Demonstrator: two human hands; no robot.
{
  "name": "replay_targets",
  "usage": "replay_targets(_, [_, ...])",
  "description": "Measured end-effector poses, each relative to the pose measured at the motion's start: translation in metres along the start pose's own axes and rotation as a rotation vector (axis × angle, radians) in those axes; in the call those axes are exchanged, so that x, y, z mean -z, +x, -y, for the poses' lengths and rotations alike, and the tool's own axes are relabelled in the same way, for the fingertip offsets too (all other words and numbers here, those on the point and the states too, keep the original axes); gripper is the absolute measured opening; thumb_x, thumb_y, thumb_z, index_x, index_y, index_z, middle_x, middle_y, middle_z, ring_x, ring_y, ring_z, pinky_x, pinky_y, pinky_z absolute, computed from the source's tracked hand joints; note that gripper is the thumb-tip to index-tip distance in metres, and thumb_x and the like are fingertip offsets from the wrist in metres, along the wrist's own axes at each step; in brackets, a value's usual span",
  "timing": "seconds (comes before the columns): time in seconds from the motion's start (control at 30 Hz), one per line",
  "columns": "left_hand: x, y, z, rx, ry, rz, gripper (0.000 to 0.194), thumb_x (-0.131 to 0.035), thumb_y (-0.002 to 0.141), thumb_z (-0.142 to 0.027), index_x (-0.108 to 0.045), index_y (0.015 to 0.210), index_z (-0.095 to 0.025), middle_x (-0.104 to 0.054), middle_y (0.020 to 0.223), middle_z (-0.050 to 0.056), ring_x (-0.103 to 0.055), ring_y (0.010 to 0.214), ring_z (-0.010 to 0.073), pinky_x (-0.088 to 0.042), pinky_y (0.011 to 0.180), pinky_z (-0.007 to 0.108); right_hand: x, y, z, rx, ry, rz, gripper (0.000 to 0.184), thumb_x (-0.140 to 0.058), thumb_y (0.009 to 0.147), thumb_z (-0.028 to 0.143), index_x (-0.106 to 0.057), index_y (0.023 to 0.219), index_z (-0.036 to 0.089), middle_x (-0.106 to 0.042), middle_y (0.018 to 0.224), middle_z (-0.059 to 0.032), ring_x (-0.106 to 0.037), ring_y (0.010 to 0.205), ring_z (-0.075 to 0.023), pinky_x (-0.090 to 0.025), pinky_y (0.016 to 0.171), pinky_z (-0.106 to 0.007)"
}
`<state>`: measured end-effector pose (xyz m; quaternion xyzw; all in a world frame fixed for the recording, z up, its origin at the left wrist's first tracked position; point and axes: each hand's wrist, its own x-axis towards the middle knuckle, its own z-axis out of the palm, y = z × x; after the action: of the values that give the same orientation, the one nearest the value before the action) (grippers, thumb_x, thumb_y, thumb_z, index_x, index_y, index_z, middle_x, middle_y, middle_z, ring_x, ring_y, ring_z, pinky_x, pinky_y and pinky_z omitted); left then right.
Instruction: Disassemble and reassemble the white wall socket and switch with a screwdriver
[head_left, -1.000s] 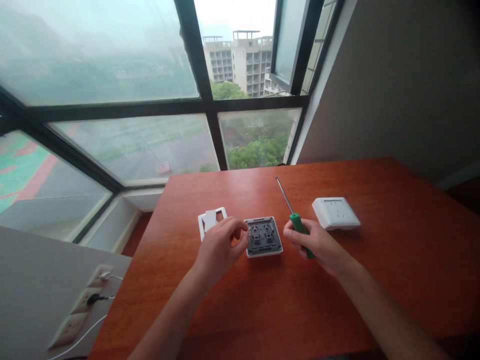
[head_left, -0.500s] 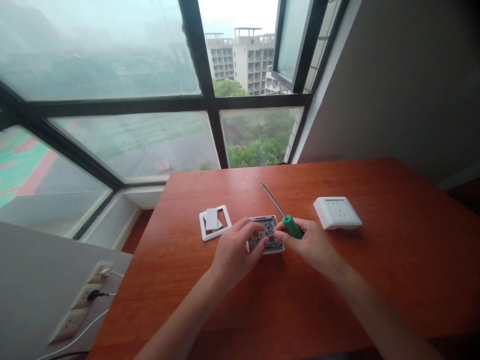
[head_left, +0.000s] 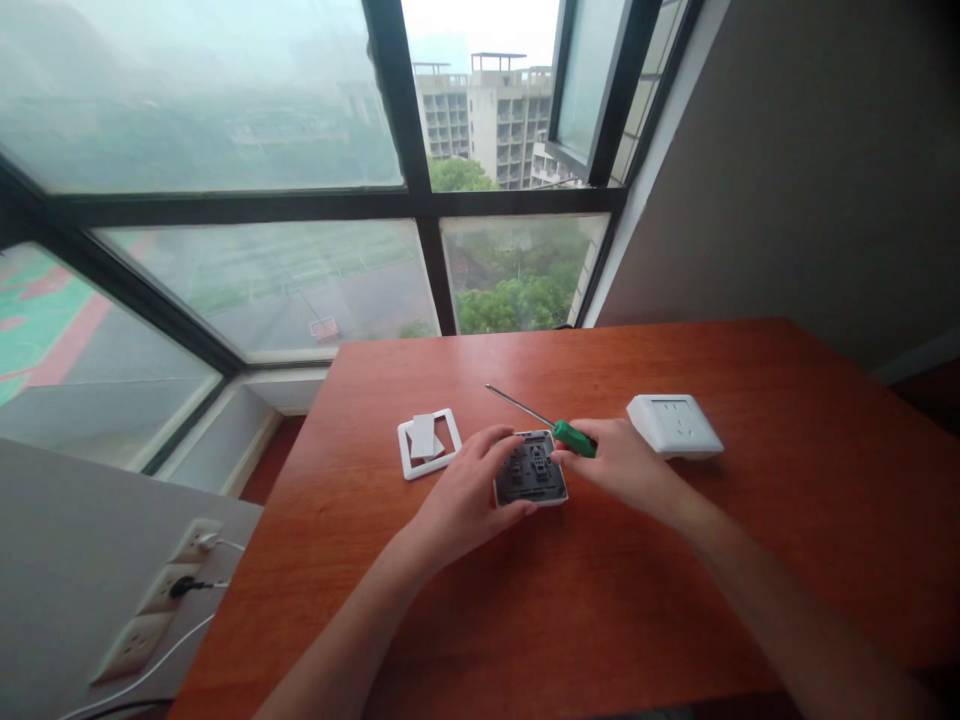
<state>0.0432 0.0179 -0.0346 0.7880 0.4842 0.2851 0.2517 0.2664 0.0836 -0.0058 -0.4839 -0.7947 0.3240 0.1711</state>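
Observation:
A grey switch module (head_left: 531, 470) with a white rim lies face up on the red-brown table (head_left: 600, 600). My left hand (head_left: 469, 490) grips its left edge, fingers curled around the side. My right hand (head_left: 615, 460) is closed on a green-handled screwdriver (head_left: 574, 438), and its fingertips touch the module's right edge. The metal shaft points up and to the left, above the table. A white cover frame (head_left: 429, 443) with a loose white rocker piece in it lies just left of my left hand.
A white wall socket (head_left: 673, 424) sits on the table to the right of my right hand. Large windows stand behind the table's far edge. A grey wall rises at right. A power strip (head_left: 161, 590) with plugged cables is at lower left, below the table.
My right hand has swung the screwdriver shaft leftward and lower. My left hand has shifted from over the module to its left edge, so its face shows again.

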Motion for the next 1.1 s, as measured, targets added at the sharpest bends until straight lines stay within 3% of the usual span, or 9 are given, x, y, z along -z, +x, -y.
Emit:
replay_targets(0.37, [-0.0007, 0.0016, -0.0002, -0.01, 0.009, 0.0, 0.071, -0.078, 0.074, -0.025, -0.044, 0.136, -0.026, -0.044, 0.141, 0.01, -0.046, 0.129, 0.0286, -0.04, 0.11, 0.045, -0.0055, 0.0054, 0.0043, 0.012, -0.139, 0.015, 0.015, -0.066, 0.076, 0.03, -0.063, 0.066, 0.02, -0.065, 0.063, -0.0002, -0.053, 0.06, -0.0145, -0.027, 0.054, -0.025])
replay_targets(0.8, [-0.0005, 0.0025, -0.0008, 0.001, -0.009, 0.008, 0.07, -0.077, 0.075, -0.026, -0.045, 0.136, -0.026, -0.044, 0.141, 0.011, -0.046, 0.129, 0.0294, -0.04, 0.11, 0.047, -0.0064, 0.0098, -0.0003, 0.021, -0.074, 0.057, 0.019, -0.059, 0.08, 0.03, -0.069, 0.07, 0.018, -0.068, 0.065, -0.0003, -0.056, 0.061, -0.0142, -0.031, 0.053, -0.024])
replay_targets(1.1, [-0.0001, 0.0025, 0.0004, -0.005, -0.014, 0.019, 0.07, -0.076, 0.075, -0.026, -0.044, 0.137, -0.026, -0.044, 0.141, 0.013, -0.047, 0.129, 0.0309, -0.041, 0.109, 0.049, -0.0106, 0.0097, -0.0015, 0.001, -0.05, 0.034, 0.024, -0.058, 0.083, 0.034, -0.075, 0.084, 0.018, -0.074, 0.075, -0.0036, -0.062, 0.067, -0.018, -0.036, 0.057, -0.026])
